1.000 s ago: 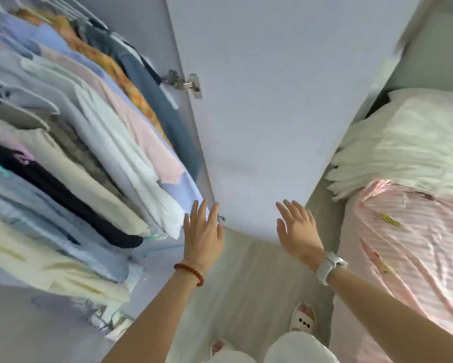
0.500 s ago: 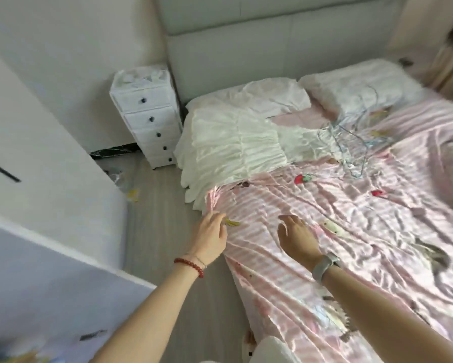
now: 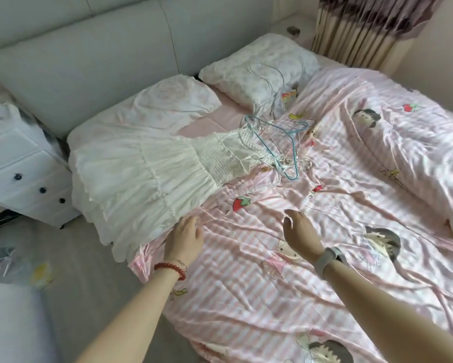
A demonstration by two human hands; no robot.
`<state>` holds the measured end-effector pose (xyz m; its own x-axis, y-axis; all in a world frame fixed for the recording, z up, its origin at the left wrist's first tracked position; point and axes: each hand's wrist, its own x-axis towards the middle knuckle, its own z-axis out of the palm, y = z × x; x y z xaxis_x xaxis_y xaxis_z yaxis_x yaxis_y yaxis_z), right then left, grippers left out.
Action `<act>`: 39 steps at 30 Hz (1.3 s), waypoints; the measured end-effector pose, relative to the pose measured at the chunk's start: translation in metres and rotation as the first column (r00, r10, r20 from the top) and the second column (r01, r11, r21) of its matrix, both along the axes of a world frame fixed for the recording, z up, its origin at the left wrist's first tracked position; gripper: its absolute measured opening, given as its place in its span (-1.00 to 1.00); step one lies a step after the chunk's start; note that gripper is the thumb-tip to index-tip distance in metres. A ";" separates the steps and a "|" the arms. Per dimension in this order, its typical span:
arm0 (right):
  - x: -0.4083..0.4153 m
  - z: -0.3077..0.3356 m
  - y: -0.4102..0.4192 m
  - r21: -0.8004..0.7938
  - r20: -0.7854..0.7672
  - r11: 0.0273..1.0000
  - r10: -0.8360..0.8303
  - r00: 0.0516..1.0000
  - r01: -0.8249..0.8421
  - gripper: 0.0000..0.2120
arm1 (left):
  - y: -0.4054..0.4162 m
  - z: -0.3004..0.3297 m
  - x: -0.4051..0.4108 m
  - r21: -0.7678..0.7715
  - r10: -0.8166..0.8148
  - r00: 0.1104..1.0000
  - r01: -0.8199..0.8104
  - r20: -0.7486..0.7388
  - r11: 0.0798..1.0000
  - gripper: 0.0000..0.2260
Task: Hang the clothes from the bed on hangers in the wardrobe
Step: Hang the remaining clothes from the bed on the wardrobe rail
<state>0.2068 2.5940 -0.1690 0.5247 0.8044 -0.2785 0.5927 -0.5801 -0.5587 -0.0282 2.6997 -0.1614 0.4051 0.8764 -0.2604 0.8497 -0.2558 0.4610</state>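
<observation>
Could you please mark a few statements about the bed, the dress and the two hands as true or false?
1. The white dress lies on the bed. True.
2. The right hand grips a hanger. False: it holds nothing, fingers relaxed.
3. The hangers lie on the bed near the top of the dress. True.
4. The left hand is on a pillow. False: it is by the dress hem, at the bed's near edge.

Both hands are reaching over the pink striped satin bedspread (image 3: 259,297): left hand (image 3: 186,238) touching the hem of the white tiered cotton dress (image 3: 152,176), right hand (image 3: 302,233) hovering, fingers relaxed, wire hangers (image 3: 280,137) lying beyond.
</observation>
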 end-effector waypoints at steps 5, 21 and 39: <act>0.043 -0.045 0.088 -0.060 -0.030 0.985 -0.161 0.986 0.159 -0.64 | 0.088 -0.059 0.027 -0.024 -0.011 0.998 0.009 -0.060 1.000 -0.66; 0.136 -0.140 0.221 -0.170 0.011 0.786 -0.602 0.799 0.594 -0.60 | 0.189 -0.180 0.028 0.047 0.041 0.999 -0.041 0.006 0.998 -0.87; 0.090 -0.087 0.220 0.144 -0.356 0.881 -0.380 0.854 0.451 -0.82 | 0.180 -0.098 0.006 -0.006 0.211 0.919 -0.222 0.334 0.975 -0.67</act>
